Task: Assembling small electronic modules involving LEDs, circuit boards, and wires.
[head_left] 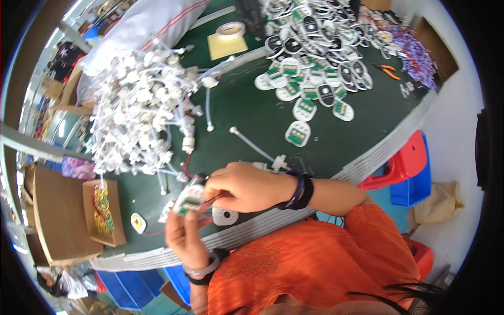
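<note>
My left hand is closed on a small white panel with a green circuit board, held tilted above the near table edge. Over it, my right hand pinches a thin dark red wire beside the board. A dark rounded part shows at the panel's far end; its kind is not clear. Below my right hand lies a white rounded cover with a dark hole. A small white and yellow oval piece rests to the left of my left hand.
A heap of white fittings with clear tubes covers the left. One tube lies beyond my right hand. Many panels spread at the far right, near orange-handled pliers. A carton of coloured bits stands left; a red stool stands right.
</note>
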A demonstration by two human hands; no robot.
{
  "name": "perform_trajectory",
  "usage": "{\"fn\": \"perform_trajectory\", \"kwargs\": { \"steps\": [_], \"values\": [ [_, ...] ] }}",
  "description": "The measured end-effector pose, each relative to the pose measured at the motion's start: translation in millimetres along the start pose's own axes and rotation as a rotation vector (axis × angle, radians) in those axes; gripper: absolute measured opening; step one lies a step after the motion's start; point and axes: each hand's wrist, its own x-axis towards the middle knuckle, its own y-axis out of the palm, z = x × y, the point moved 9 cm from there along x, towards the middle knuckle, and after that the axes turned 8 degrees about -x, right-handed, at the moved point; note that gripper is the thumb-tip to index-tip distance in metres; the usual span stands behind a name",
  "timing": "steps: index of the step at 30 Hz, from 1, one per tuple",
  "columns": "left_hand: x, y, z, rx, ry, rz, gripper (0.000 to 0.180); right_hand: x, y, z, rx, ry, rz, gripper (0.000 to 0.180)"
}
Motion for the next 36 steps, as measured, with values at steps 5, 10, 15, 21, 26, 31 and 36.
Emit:
{"fn": "perform_trajectory", "kwargs": {
  "steps": [5,10,15,21,26,31,36],
  "values": [
    [2.4,-39.0,-0.5,-0.305,0.022,-0.112,0.026,-6.8,15.8,7.4,-0.342,-0.106,0.073,0.011],
    [8.3,-49.9,-8.3,-0.639,0.030,0.014,0.028,-0.3,13.4,4.1,-0.211,-0.012,0.146,0.028],
    [-0.9,-91.3,-26.5,-0.836,0.092,-0.057,0.042,4.4,-12.5,6.5,-0.345,0.098,0.265,0.028],
    [-25.1,-137.8,-39.5,-0.765,0.194,-0.184,0.036,33.5,21.5,23.7,-0.492,0.018,0.507,0.019],
    [-38.1,-165.7,-26.5,-0.733,0.179,-0.320,0.032,51.6,81.0,29.9,-0.588,-0.199,0.439,0.018],
    [-42.9,-176.0,-22.7,-0.671,0.207,-0.368,0.027,53.1,118.8,13.2,-0.890,-0.314,0.345,0.017],
    [-40.0,-170.1,-17.6,-0.612,0.158,-0.291,0.026,67.0,67.5,19.3,-0.737,-0.065,0.117,0.015]
  ]
}}
